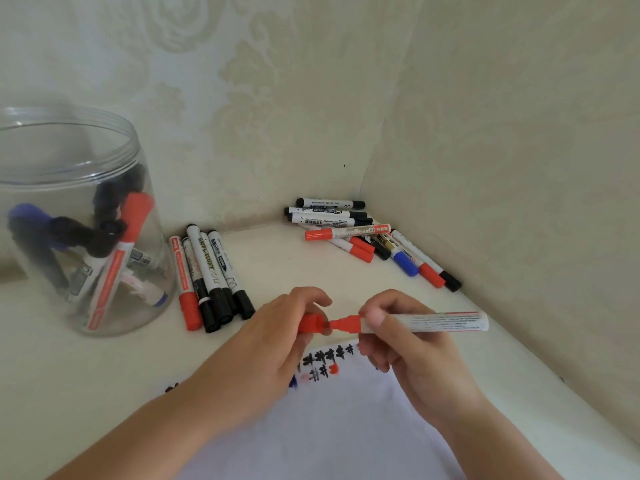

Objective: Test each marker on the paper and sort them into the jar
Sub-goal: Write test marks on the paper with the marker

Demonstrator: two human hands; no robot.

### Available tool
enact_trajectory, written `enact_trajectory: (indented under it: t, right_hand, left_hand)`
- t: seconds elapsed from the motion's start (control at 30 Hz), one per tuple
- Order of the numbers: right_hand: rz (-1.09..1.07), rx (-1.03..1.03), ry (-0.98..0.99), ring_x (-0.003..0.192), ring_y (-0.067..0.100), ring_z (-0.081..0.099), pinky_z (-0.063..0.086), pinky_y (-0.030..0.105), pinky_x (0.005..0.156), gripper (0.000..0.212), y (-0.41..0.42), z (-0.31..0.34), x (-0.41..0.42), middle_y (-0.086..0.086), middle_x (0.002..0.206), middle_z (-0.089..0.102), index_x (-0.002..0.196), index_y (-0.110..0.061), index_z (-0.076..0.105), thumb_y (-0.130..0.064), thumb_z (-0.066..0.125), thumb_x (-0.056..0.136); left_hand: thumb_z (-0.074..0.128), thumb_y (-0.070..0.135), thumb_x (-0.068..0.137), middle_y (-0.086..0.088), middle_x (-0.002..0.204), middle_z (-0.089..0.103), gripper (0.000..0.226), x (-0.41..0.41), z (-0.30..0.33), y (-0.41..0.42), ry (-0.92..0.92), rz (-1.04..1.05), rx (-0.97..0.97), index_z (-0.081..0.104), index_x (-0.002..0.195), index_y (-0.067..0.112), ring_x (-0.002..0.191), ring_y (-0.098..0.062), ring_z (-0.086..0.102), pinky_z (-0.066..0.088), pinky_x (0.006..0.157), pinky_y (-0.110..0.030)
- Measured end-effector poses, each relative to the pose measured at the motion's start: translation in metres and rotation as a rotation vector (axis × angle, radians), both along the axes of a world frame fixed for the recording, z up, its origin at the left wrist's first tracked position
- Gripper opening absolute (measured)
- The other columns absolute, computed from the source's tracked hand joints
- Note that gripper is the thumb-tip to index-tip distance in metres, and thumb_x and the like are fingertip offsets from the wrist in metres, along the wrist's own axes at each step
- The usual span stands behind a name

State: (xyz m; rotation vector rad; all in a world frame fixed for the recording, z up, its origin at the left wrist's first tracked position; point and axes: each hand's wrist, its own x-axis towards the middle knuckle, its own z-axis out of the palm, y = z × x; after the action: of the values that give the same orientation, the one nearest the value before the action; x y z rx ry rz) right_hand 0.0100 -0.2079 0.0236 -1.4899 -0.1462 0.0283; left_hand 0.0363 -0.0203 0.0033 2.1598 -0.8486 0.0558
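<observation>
Right hand grips the red marker level over the paper; left hand pinches its cap just off the tip — prob. capping or uncapping, can't tell which. Jar stands well left w/ several markers inside — loose piles wait near the wall.

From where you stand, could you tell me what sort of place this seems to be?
Probably a home room corner, at a white desk or counter: cream damask wallpaper on both walls, whiteboard markers piled in the corner, and a clear plastic jar beside scribbled test paper.
</observation>
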Motion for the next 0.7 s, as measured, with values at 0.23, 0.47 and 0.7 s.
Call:
enact_trajectory:
  t: [0.23,0.47,0.7]
  right_hand:
    - [-0.004,-0.012,-0.011,0.048,0.016,0.046,0.037,0.021,0.046,0.022,0.003,-0.002,0.000,0.008,0.058,0.062,0.072,-0.015,0.068,-0.032,0.057,0.079]
    - [-0.010,0.023,0.065,0.041,0.011,0.037,0.030,0.017,0.041,0.024,0.009,-0.004,-0.002,0.002,0.046,0.052,0.057,-0.019,0.054,-0.034,0.070,0.068]
    - [-0.097,0.117,0.072,0.039,0.012,0.032,0.026,0.021,0.041,0.030,0.019,0.002,-0.002,0.000,0.043,0.041,0.055,-0.018,0.044,-0.026,0.067,0.072]
  left_hand:
    - [0.047,0.017,0.092,0.023,0.098,0.052,0.047,-0.001,0.000,-0.001,-0.053,-0.035,0.021,0.025,0.105,0.056,0.093,0.010,0.044,0.034,0.076,-0.008]
    - [0.043,0.056,0.083,0.017,0.088,0.060,0.028,0.000,0.003,0.003,-0.141,0.034,0.053,0.046,0.102,0.035,0.081,-0.001,0.054,0.044,0.068,-0.019]
    - [0.034,0.045,0.088,0.009,0.063,0.053,0.036,-0.007,0.011,-0.003,-0.340,0.042,0.098,0.057,0.086,0.017,0.055,-0.009,0.048,0.042,0.045,-0.027]
